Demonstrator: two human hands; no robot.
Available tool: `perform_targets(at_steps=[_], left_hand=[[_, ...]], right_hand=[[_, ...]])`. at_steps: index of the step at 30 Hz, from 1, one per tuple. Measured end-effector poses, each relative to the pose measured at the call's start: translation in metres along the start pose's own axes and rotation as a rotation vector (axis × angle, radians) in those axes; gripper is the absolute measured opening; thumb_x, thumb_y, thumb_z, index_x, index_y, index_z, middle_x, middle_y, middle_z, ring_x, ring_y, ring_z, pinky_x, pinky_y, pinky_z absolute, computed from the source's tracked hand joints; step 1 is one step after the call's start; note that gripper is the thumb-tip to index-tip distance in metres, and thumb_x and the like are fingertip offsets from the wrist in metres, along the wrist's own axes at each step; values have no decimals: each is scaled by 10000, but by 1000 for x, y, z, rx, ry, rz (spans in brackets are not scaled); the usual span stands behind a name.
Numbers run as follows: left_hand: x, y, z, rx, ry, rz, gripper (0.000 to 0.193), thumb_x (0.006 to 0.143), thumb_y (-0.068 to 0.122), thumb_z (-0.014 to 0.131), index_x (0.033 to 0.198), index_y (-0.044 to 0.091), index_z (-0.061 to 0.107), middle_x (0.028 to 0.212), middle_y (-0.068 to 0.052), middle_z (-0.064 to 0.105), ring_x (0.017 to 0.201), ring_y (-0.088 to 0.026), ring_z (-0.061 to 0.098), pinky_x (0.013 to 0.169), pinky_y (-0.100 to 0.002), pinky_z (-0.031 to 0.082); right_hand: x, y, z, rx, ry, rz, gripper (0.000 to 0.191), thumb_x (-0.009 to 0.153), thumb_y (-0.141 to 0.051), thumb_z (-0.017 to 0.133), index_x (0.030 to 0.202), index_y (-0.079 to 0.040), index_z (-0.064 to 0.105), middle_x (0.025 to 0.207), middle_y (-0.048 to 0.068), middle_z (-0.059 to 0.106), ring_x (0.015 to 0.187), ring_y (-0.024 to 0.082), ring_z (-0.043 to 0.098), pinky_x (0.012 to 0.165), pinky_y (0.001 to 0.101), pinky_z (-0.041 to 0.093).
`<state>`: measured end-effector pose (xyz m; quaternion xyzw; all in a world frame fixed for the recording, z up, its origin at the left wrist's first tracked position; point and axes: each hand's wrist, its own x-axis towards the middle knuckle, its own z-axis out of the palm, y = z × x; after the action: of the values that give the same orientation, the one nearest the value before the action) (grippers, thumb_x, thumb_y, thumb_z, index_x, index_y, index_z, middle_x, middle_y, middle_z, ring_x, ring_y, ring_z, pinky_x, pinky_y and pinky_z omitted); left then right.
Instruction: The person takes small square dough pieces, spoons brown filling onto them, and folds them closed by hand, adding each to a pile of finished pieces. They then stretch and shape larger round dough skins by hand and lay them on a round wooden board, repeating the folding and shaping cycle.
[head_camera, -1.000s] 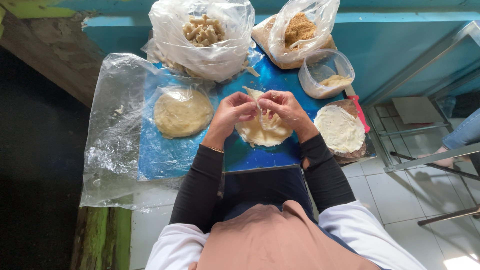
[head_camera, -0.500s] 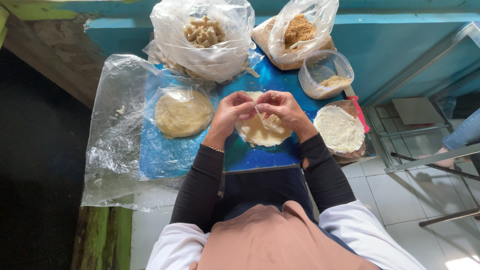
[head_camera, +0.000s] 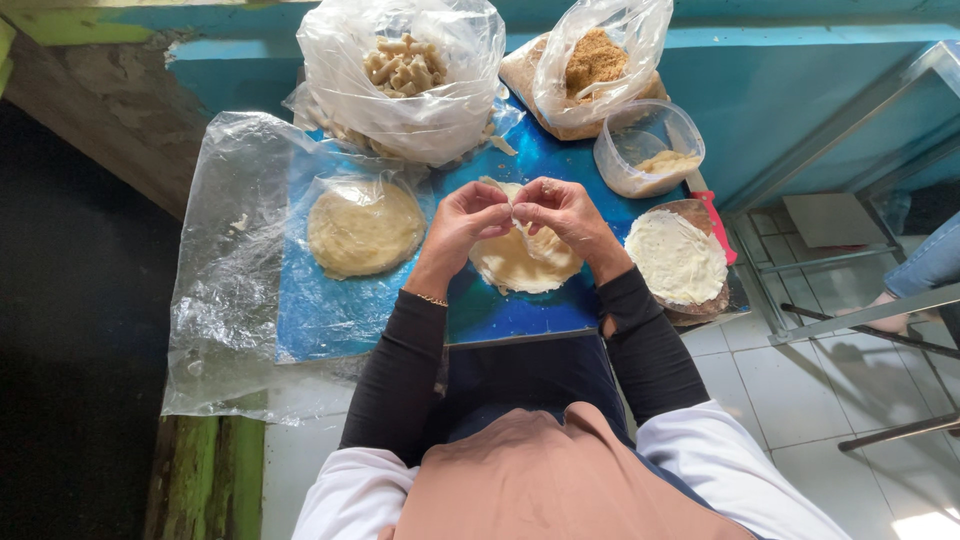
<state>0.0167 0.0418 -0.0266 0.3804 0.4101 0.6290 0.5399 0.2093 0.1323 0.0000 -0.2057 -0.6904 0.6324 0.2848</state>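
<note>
- Far left: clear plastic sheet (head_camera: 225, 290) hangs over the bench (head_camera: 340, 320) edge, blue top under it.
- On the sheet, a flat stack of wrappers (head_camera: 365, 228) in plastic, well apart from my hands.
- Behind it, a big bag (head_camera: 405, 80) of pale rolled pieces.
- My left hand (head_camera: 462, 222): grip pinched shut on the near-top edge of the wrapper (head_camera: 520, 262).
- That wrapper lies at bench centre, round, pale, top edge lifted and folded between both hands.
- My right hand (head_camera: 566, 212): grip clamped on the same folded edge, fingertips touching the left ones.
- Back right: bag of crumbs (head_camera: 595, 65), brown.
- Just beside it, a clear tub (head_camera: 648, 150) with some pale paste.
- Right edge: brown plate (head_camera: 690, 295) holding white wrappers (head_camera: 675, 255), near my right wrist.
</note>
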Motion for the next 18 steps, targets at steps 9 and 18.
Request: perform_targets(at_steps=[9, 18], left_hand=[[3, -6, 3, 109, 18, 124, 142, 903, 93, 771, 978, 36, 665, 892, -43, 737, 799, -109, 715, 699, -253, 578], [2, -4, 2, 72, 24, 103, 141, 906, 99, 745, 995, 40, 652, 903, -39, 732, 796, -113, 722, 714, -261, 594]], right_hand=[[0, 3, 0, -46, 3, -12, 198, 956, -191, 758, 1051, -21, 721, 953, 21, 722, 835, 74, 662, 697, 240, 543], [1, 9, -4, 39, 27, 55, 203, 991, -230, 707, 1039, -32, 714, 946, 19, 729, 832, 89, 682, 701, 249, 560]])
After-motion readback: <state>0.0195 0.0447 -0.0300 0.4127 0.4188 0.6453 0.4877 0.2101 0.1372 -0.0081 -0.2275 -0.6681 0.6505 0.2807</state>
